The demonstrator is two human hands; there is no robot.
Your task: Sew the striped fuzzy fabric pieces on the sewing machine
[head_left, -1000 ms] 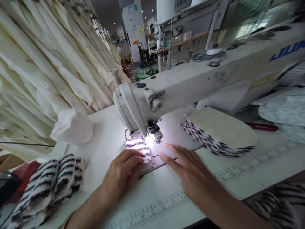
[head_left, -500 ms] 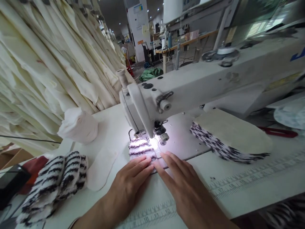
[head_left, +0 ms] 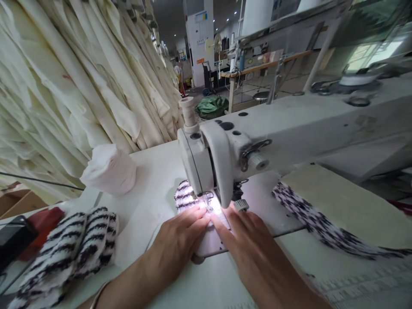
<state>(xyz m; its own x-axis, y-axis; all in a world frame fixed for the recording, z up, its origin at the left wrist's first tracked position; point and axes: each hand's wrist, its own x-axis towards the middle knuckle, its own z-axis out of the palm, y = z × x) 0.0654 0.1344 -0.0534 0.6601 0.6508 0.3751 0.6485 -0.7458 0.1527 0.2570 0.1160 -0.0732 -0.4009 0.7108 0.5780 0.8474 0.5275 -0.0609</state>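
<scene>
Cream cloth (head_left: 64, 86), green bundle (head_left: 211, 106)

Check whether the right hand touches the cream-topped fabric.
Apart. The head view shows the machine's bed plate between the right hand and the cream-topped fabric.

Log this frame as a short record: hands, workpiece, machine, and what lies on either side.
Left hand: fingertips over the near edge of the striped piece
Right hand: fingers extended beside the needle area; fabric contact unclear
Workpiece: black-and-white striped piece, partly hidden by the machine head
Machine: white sewing machine, bright light at the needle
Left side: folded striped fabric, white cloth bundle
Right side: cream-topped fabric stack
</scene>
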